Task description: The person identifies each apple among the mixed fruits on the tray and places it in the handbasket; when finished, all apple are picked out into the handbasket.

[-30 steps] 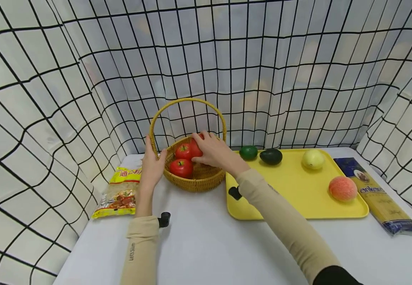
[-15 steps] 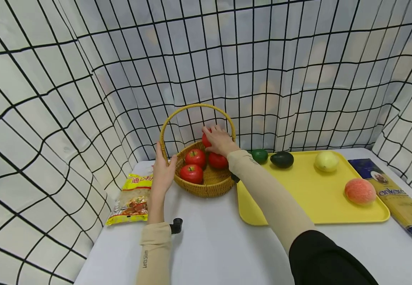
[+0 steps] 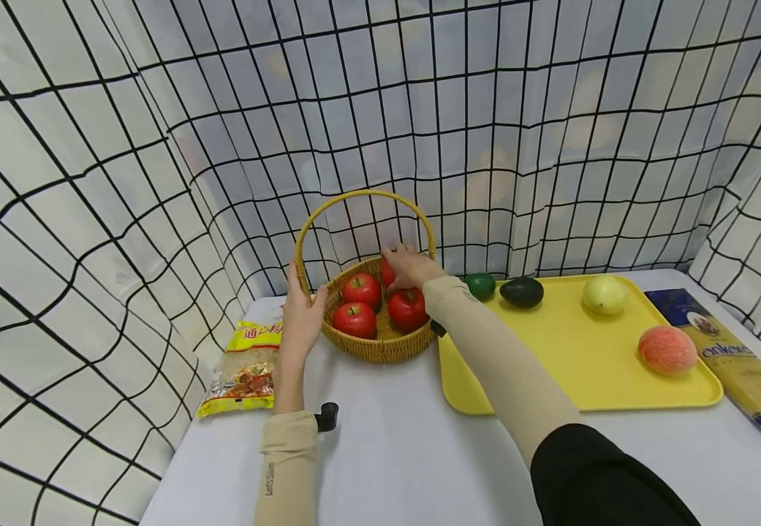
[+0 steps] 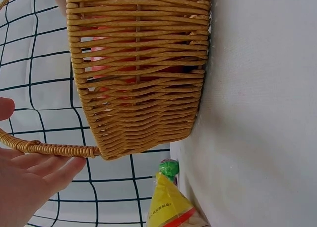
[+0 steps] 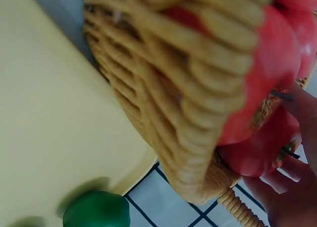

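Note:
A wicker basket [image 3: 380, 353] with a tall arched handle [image 3: 367, 193] stands on the white table. Left of it, my left hand [image 3: 303, 321] touches the handle's base, fingers straight behind it and thumb held apart; the left wrist view shows the fingers [image 4: 47, 170] along the handle. My right hand [image 3: 411, 267] reaches into the back of the basket and grips a red apple [image 3: 387, 273], partly hidden by the hand. In the right wrist view that apple [image 5: 257, 150] sits between thumb and fingers. Three other apples lie inside, one red apple [image 3: 408, 310] right under the hand.
Right of the basket lies a yellow tray [image 3: 571, 365] bearing a dark avocado [image 3: 521, 292], a green fruit [image 3: 481, 286], a yellow-green fruit [image 3: 604, 294] and a peach [image 3: 667, 350]. A noodle packet [image 3: 729, 358] lies beyond. At left sits a yellow food bag [image 3: 242, 369]. Black netting [image 3: 466, 109] surrounds the table.
My right hand has lowered the apple into the back of the basket. The apple below it shows more fully. My left hand stays at the handle; the head view has shifted.

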Demonstrator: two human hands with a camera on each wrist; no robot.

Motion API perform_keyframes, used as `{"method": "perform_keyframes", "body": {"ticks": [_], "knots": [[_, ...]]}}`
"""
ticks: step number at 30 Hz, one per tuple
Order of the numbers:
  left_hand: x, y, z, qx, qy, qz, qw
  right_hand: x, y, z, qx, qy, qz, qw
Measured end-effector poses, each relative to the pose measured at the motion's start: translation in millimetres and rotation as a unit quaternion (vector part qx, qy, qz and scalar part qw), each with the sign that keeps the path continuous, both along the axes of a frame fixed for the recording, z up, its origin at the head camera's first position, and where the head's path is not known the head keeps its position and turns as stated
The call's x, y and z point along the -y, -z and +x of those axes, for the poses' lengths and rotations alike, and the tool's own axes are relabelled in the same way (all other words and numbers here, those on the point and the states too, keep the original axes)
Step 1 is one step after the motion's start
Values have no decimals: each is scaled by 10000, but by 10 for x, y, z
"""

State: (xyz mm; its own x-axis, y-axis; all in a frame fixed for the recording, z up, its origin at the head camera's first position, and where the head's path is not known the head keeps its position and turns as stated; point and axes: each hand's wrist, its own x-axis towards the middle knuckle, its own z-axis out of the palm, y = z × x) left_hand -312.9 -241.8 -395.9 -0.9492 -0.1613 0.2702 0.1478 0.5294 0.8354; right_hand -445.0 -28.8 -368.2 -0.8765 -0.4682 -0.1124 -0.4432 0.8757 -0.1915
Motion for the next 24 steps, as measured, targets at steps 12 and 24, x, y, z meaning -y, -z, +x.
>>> {"method": "perform_keyframes", "body": {"ticks": [12,24], "knots": [[-27,31,9,71,33,37,10000,-30,152,123,425,241,-109,9987],[11,9,15,34,56,31,10000,15,181,189,287,212,278,9990]]}}
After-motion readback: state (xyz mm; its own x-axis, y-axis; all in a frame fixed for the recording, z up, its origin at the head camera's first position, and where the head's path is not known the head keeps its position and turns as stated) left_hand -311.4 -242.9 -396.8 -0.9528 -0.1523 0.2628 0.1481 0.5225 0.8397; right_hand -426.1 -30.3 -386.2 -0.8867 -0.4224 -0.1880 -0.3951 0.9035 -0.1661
